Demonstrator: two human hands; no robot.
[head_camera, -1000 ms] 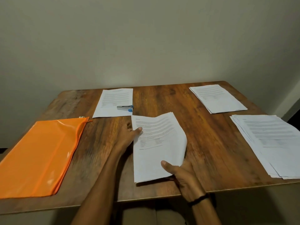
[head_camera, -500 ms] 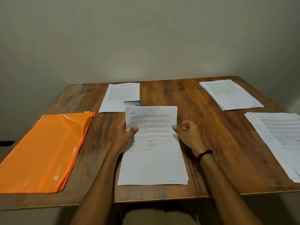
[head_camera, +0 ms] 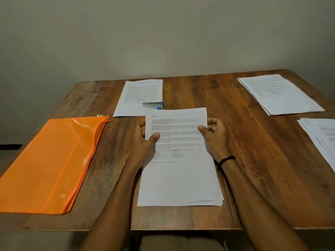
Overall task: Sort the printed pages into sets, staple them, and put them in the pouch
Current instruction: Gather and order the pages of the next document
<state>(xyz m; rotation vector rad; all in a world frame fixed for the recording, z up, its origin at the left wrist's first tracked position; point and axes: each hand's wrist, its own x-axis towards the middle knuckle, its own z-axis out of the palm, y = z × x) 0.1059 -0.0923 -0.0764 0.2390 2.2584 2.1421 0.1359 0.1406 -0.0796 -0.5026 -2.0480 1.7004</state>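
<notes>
- Paper: 4 lots of white printed A4 sheets on the brown wood-grain counter (head_camera: 253, 169).
- Lot 1: centre stack of printed sheets (head_camera: 179, 180), flat, near the front edge, between both hands; bottom corners slightly fanned.
- Lot 2: back-left sheet pile (head_camera: 139, 91), far side of the counter, just behind the centre stack.
- Lot 3: back-right sheet pile (head_camera: 279, 95), well apart from the rest, angled.
- Lot 4: fanned loose pile (head_camera: 322, 140) at the right edge, partly out of frame.
- 1 small grey stapler w/ blue end (head_camera: 153, 105), lying on lot 2's near corner, just beyond the centre stack's top edge.
- 1 glossy orange plastic zip pouch (head_camera: 50, 163), flat at left, apart from all the paper; can't tell if the zip's open.
- Left hand (head_camera: 143, 142): grip closed on the centre stack's left edge, thumb on top.
- Right hand (head_camera: 215, 138): grip slack, fingers loosely curled, thumb tip touching the stack's right edge; black cord band (head_camera: 224, 161) on the wrist.
- Forearms cross the front counter edge either side of the stack.
</notes>
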